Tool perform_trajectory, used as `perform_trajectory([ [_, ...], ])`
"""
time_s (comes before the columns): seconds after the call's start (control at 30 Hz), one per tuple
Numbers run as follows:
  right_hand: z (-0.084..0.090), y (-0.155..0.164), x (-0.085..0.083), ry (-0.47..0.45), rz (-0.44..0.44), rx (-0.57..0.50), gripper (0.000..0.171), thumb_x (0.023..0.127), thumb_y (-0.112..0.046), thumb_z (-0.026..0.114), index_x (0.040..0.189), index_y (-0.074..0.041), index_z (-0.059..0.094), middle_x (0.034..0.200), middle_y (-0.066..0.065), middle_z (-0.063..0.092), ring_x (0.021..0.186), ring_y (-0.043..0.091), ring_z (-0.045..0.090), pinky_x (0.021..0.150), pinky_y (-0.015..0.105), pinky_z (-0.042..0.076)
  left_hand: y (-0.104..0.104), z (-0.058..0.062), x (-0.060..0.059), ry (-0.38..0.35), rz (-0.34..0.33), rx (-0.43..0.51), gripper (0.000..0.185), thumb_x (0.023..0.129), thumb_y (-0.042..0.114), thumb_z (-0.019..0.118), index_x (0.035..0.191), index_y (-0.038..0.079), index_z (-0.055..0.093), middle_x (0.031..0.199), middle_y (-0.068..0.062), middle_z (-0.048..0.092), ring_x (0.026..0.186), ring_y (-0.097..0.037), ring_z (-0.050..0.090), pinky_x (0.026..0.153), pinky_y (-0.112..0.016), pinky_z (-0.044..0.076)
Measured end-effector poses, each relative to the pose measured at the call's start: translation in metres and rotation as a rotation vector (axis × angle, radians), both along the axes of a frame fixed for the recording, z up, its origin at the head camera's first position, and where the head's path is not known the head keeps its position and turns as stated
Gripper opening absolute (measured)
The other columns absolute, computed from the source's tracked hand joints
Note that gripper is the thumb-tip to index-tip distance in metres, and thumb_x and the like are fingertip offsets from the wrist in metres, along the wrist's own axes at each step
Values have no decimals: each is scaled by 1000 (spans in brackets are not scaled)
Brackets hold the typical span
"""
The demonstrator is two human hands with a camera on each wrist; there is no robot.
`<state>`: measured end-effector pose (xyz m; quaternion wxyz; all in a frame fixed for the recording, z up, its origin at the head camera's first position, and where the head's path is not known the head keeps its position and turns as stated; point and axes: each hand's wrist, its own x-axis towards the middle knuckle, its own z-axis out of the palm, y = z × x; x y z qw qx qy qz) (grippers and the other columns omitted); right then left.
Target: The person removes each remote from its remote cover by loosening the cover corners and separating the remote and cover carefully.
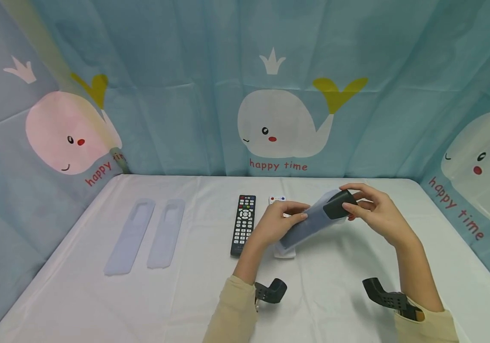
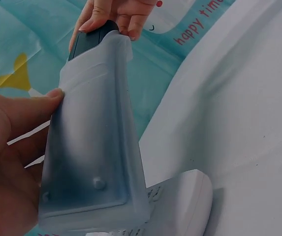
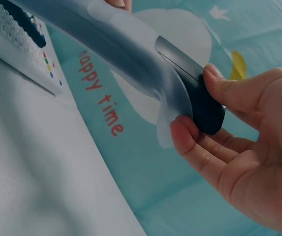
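A black remote control (image 1: 339,205) sits most of the way inside a translucent silicone cover (image 2: 91,147), one end sticking out. My left hand (image 1: 276,221) grips the cover by its side, thumb along the edge in the left wrist view. At the bare end, my right hand (image 1: 379,214) pinches the remote between thumb and fingers; in the right wrist view the fingertips also touch a loose flap of the cover (image 3: 168,123). The covered remote is held tilted above the table, over a white remote (image 1: 285,254) that it and my left hand partly hide.
A second black remote (image 1: 244,224) with white buttons lies left of the white one. Two more translucent covers (image 1: 131,238) (image 1: 166,233) lie flat farther left. Whale-printed blue curtains (image 1: 185,128) border the white-clothed table (image 1: 202,295) at the back and sides.
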<state>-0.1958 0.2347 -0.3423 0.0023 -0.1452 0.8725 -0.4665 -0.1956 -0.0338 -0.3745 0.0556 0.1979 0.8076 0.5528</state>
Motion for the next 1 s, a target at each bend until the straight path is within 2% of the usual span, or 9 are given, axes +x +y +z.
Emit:
perform_trajectory([
  [0.17,0,2,0,18,2,-46,45,105,-11,67,146,-2,52,119,25,60,85,10,73,79,19,54,-5,3,1,34,26,-29,27,103,18,71,127,7,76,121,-10,77,105,-20,72,82,-24,57],
  [0.33,-1,6,0,30,-5,-78,44,104,-9,67,145,-1,52,118,23,59,85,7,73,78,17,55,-12,3,1,47,47,-62,25,102,18,71,124,7,77,118,-10,78,97,-20,73,88,-30,57],
  [0.47,-3,9,-1,34,-10,-95,44,104,-8,67,146,-2,52,115,17,59,86,6,73,78,17,57,-19,2,4,37,72,-94,24,102,18,72,123,7,77,119,-10,77,98,-20,70,85,-29,58],
  [0.67,-3,11,-2,27,-23,-112,42,105,-8,66,145,-6,54,113,12,60,86,6,73,78,18,58,-31,-1,8,4,129,-127,25,101,21,74,122,9,78,121,-6,75,102,-19,68,88,-32,56],
  [0.83,-2,10,-2,21,-32,-112,42,105,-9,66,145,-8,55,113,10,59,86,5,73,79,17,58,-40,-4,11,-3,148,-110,26,98,20,77,120,7,78,121,-8,74,101,-20,70,87,-34,58],
  [1.0,-2,10,-3,22,-40,-118,41,105,-9,66,145,-10,56,113,13,59,85,5,72,78,18,58,-43,-6,11,-22,149,-58,26,97,17,78,121,7,78,114,-8,76,89,-15,73,81,-31,59],
])
